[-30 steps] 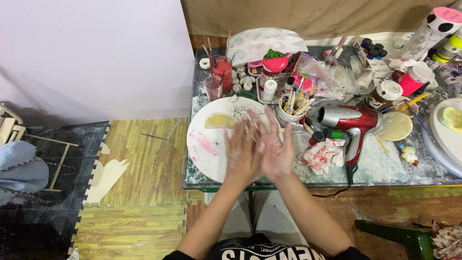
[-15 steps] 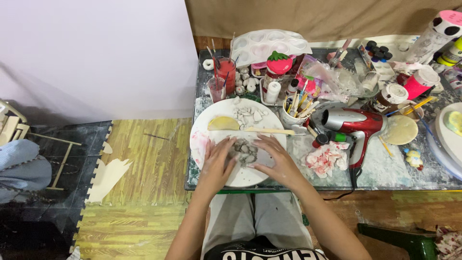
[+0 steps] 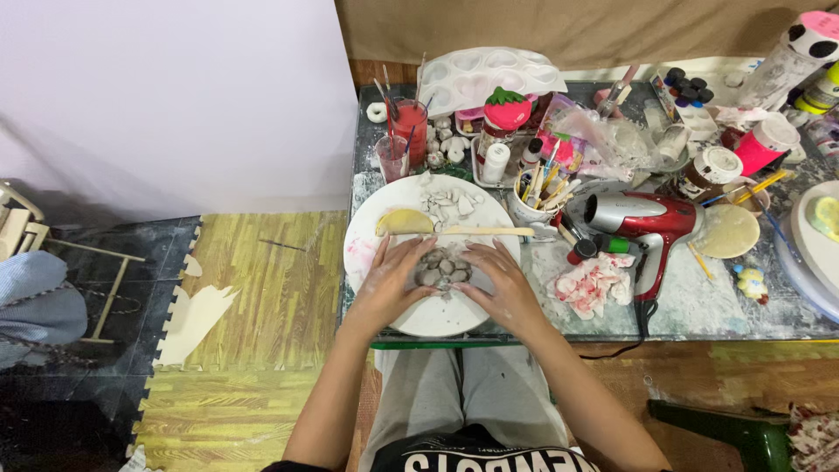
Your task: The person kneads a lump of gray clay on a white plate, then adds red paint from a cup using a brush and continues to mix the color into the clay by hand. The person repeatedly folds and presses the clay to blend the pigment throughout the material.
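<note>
Two hands spread flat, left hand (image 3: pixel 395 278), right hand (image 3: pixel 500 281), grey pieces (image 3: pixel 441 267) between, white plate (image 3: pixel 437 319)

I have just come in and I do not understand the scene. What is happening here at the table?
A person sits at a cluttered craft table. The left hand and the right hand rest on a white round plate, cupped around a small pile of grey pieces. More pale pieces, a yellow lump and a wooden stick lie further back on the plate. A red hair dryer lies to the right.
</note>
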